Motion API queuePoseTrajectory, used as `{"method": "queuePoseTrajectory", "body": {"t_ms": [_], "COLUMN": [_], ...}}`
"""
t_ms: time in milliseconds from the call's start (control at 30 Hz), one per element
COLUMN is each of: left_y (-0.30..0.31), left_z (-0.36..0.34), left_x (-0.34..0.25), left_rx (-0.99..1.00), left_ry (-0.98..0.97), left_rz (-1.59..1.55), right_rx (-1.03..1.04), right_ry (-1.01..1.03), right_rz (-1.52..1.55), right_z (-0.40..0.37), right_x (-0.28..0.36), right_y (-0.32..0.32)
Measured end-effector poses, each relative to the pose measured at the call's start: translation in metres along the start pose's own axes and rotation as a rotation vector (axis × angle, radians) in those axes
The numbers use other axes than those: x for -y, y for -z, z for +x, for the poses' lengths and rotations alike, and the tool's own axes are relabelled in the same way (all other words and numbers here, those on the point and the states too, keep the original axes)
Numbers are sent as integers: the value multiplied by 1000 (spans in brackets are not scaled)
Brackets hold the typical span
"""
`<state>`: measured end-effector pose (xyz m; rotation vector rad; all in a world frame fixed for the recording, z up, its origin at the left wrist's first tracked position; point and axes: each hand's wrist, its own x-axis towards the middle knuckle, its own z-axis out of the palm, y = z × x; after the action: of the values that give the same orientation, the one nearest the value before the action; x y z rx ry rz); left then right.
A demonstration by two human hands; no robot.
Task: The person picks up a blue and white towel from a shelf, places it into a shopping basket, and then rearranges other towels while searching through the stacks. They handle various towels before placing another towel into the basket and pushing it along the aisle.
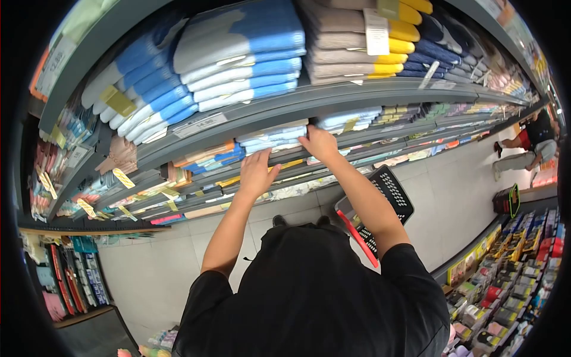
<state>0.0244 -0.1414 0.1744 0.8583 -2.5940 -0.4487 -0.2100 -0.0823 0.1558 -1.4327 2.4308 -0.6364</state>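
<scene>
Shop aisle, grey shelves [250, 113] packed with folded textiles. Centre frame: right hand [320, 144] on the pale-blue folded stack [275, 138], grip or mere touch cannot be told. Left hand [259, 172] flat, unclenched, at the shelf lip just below. Risk: tugging one piece may drag its neighbours off. Black basket [389, 196] right of centre, contents unclear.

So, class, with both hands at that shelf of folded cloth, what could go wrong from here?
1. The left hand and right hand are at the pale blue folded stack; tugging one piece could drag its neighbours off the shelf.
2. The black basket seems to stand on the floor by the person's feet, so a sideways step might trip over it.
</scene>
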Motion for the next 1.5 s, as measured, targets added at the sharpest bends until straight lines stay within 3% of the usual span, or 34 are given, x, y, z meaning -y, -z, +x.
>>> {"method": "queuePoseTrajectory", "body": {"t_ms": [133, 433, 667, 1167, 1300, 1367, 1500], "left_y": [-3, -21, -32, -37, -31, -30, -19], "left_z": [5, 7, 6, 0, -9, -15, -16], "left_x": [-7, -8, -11, -26, -5, 11, 16], "left_rx": [25, -17, -31, 97, 46, -63, -192], "left_ry": [112, 229, 211, 332, 210, 191, 208], "left_rz": [-96, -49, 90, 279, 134, -110, -123], "right_rx": [197, 286, 146, 135, 7, -110, -228], "right_ry": [-46, -132, -128, 3, 88, 129, 119], "right_rz": [4, 45, 115, 51, 47, 59, 257], "right_z": [6, 19, 4, 1, -9, -16, -31], "right_x": [7, 16, 17, 6, -2, -6, -3], "right_y": [13, 12, 18, 12, 8, 6, 7]}}
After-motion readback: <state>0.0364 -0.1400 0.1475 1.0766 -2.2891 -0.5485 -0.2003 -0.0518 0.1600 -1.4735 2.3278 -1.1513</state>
